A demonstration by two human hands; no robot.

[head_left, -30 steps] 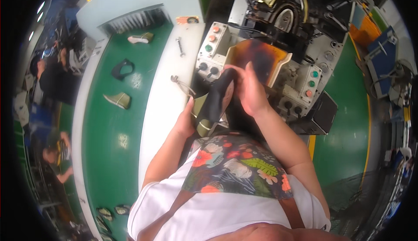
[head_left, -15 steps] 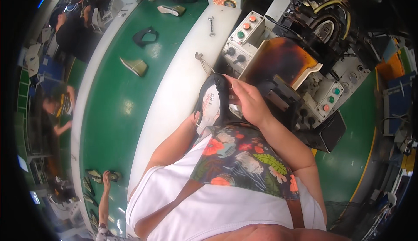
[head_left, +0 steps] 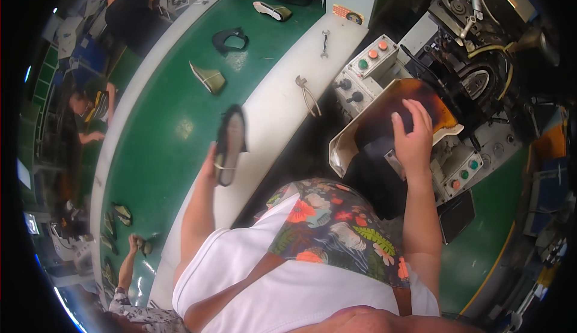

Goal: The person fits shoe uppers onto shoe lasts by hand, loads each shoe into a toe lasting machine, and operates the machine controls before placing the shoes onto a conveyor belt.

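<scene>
The left hand [head_left: 208, 169] holds a dark shoe [head_left: 231, 137], its grip closed on the near, left side. The shoe shows over the left edge of the white bench [head_left: 270, 116], by the green strip [head_left: 162, 152]. The right hand [head_left: 415, 143] is open and looks empty, over the brown tray [head_left: 375, 116]. I think the step is a carry. The next move seems to call for a firm left grip.
</scene>
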